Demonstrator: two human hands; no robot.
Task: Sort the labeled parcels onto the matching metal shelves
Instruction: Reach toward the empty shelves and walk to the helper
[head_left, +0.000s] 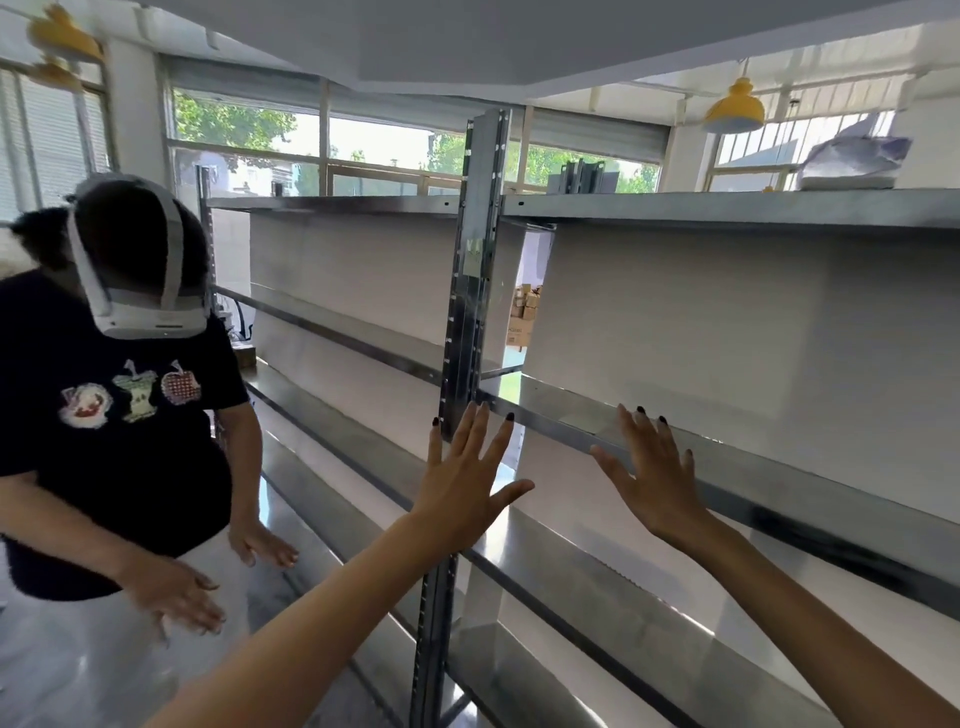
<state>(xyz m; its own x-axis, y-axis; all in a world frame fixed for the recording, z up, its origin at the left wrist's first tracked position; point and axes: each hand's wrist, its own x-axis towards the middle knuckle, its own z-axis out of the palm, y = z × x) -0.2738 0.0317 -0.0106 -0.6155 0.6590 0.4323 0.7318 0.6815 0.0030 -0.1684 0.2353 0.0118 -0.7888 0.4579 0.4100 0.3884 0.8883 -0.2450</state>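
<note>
2 hands (561, 467) spread flat, empty — raised w/ metal shelves (727, 208) behind.

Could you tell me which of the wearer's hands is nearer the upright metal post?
Left. The left hand overlaps the upright metal post at its fingertips; the right hand is raised farther right, before the shelf edge.

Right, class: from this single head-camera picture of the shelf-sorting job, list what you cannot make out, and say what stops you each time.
- Shelf labels: the tag on the metal upright is too small and glary to read.
- Parcels to sort: none identifiable; the bundle on the top shelf is blurred and its label is not visible.
- Cardboard boxes: only a sliver shows through the gap between the white back panels.
- Floor and lowest shelves: cut off by the bottom edge and both forearms.
- Left hand and right hand: open, but contact with the shelf is unclear.
</note>
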